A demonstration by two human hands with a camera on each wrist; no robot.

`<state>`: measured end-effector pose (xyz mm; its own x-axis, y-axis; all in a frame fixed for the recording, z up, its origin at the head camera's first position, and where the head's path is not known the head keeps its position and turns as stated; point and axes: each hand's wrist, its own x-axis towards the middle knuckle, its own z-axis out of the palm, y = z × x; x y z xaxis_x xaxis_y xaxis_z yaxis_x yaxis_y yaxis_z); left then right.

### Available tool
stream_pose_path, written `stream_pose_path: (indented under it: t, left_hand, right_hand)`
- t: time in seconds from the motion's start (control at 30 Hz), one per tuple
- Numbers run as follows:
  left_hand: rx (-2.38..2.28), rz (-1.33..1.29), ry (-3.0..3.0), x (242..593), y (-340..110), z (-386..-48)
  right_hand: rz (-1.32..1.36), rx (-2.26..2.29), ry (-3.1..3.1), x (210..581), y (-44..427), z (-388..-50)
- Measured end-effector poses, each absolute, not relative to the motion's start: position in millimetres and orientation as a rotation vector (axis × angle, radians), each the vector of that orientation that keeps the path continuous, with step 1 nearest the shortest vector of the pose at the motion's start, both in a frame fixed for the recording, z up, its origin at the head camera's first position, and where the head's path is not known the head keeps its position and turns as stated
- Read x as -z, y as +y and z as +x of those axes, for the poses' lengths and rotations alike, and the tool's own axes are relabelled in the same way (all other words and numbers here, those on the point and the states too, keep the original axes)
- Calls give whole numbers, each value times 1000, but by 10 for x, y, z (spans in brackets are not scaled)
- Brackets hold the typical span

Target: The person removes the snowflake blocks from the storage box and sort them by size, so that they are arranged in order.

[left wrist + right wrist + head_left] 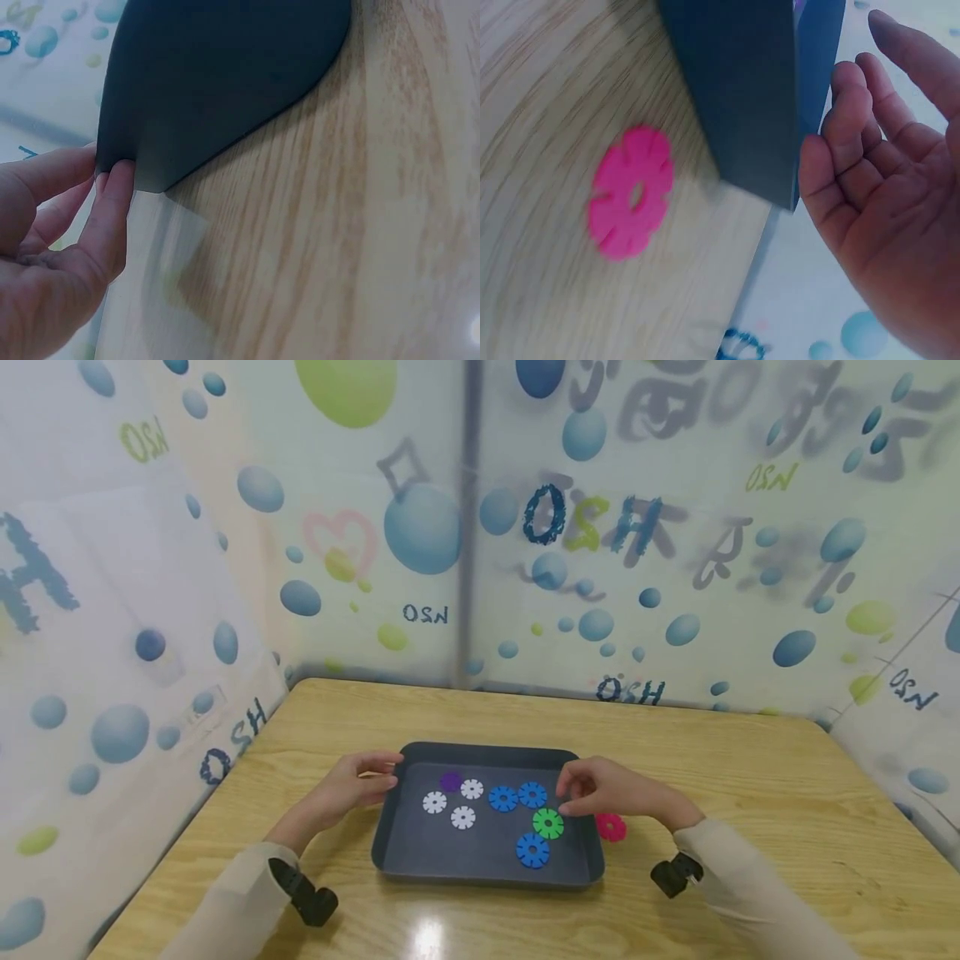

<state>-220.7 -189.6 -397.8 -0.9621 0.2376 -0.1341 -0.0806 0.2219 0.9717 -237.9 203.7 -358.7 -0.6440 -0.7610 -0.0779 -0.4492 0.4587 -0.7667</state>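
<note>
A dark grey tray (435,860) stands on the wooden table with notched plastic discs lying flat in it. At its left rim my left hand (347,792) pinches the edge; in the left wrist view the thumb (112,210) lies against the outer wall while other fingers go behind it. My right hand (606,787) hovers over the right rim with loosely bent fingers, thumb apart, nothing seen between them. Nearest to it are a green disc (548,823) and a blue disc (532,794). Outside the tray, below this hand, lies a pink disc (632,193).
Two more blue discs (532,851) lie in the tray's right half. Three white discs (462,817) and a purple disc (451,782) are in its left half. A patterned curtain (427,643) hangs behind the table (750,777) and at both sides.
</note>
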Motion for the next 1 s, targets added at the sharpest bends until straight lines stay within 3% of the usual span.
stream_pose_path:
  t: [0.3, 1.0]
  left_hand:
    - [-1803, 170, 2261, 3986, -1908, -2192]
    - [-1814, 170, 2240, 4026, -1902, -2222]
  right_hand:
    - [-1118, 877, 2249, 3513, 1745, -2424]
    - [-1026, 355, 2221, 3572, 1274, -2457]
